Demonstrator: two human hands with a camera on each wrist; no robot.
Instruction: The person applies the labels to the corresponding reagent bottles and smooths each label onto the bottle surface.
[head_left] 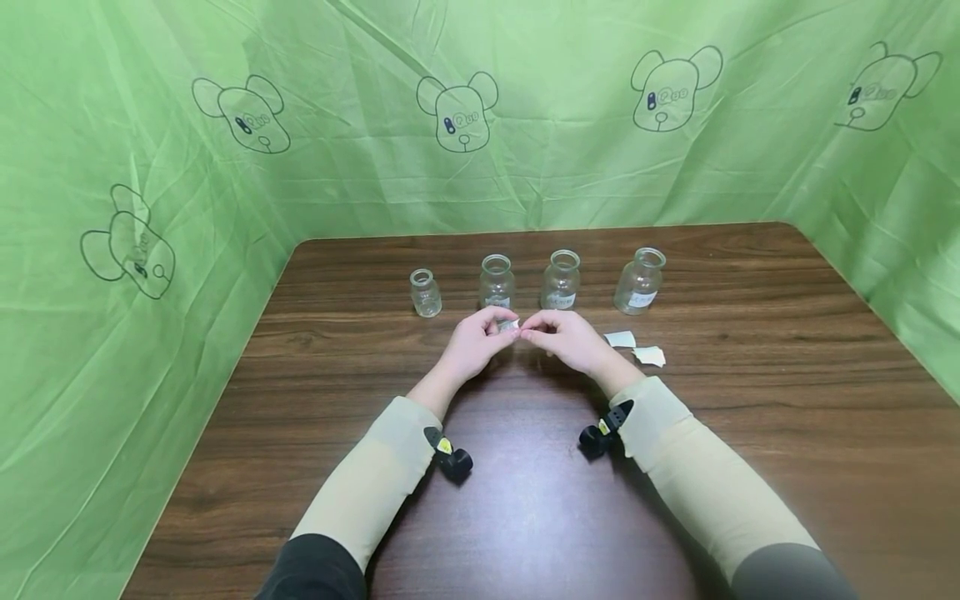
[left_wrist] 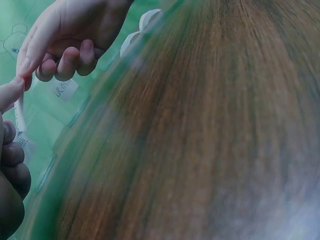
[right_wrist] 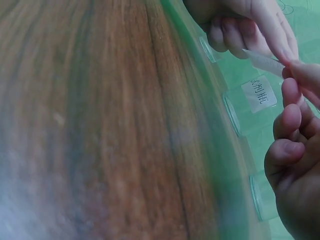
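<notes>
A small white label (head_left: 508, 325) is held above the table, in front of the jars. My left hand (head_left: 477, 343) pinches it between thumb and index finger. From the other side, the thumb and index finger of my right hand (head_left: 566, 337) pinch its right end, and the fingertips of both hands meet there. In the right wrist view the label (right_wrist: 265, 62) appears as a thin strip running out from the fingertips. Just behind the hands stand two clear glass jars, one to the left (head_left: 497, 279) and one to the right (head_left: 562, 279), each bearing a white label with handwriting.
A small glass jar (head_left: 425, 293) without a visible label stands at the left. A larger labelled jar (head_left: 640, 282) is at the right. Two white paper pieces, one flat (head_left: 620, 339) and one ragged-edged (head_left: 649, 357), lie beside my right forearm. Green cloth (head_left: 555, 167) hangs behind the wooden table (head_left: 525, 517).
</notes>
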